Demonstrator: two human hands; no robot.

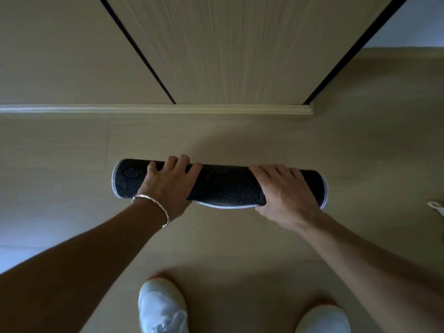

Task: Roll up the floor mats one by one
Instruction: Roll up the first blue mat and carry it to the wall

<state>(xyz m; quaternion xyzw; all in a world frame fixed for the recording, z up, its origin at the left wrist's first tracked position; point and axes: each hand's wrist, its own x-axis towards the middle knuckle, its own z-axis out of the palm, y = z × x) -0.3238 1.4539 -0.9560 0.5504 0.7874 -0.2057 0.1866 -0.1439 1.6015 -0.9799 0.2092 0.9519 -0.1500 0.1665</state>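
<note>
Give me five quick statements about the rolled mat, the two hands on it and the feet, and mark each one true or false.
1. The mat is rolled into a tube. True.
2. The right-hand grip is off the mat. False: its fingers curl over the roll near the right end.
3. A bracelet circles the wrist behind the left-hand grip. True.
4. The person is barefoot. False: white shoes show at the bottom of the view.
5. The roll's outer face is plain white. False: it is dark and dotted, with a pale edge.
</note>
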